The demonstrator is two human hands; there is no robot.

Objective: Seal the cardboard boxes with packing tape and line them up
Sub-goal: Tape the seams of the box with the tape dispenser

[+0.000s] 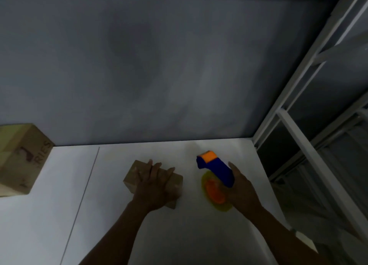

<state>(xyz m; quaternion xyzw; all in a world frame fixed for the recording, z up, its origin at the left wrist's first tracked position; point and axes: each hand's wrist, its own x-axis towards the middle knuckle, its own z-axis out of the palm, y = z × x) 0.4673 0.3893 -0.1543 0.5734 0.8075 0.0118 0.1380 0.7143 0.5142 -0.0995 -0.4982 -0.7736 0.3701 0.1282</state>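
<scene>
A small brown cardboard box lies on the white table at the middle. My left hand rests flat on top of it, fingers straight and spread toward the wall. To the right, my right hand grips a blue and orange tape dispenser that carries a yellowish tape roll with an orange core. The dispenser hovers just right of the small box, its orange head pointing away from me. A larger printed cardboard box stands at the table's far left.
A grey wall rises right behind the table. A white metal rack stands along the table's right edge. A thin seam runs across the tabletop left of the small box.
</scene>
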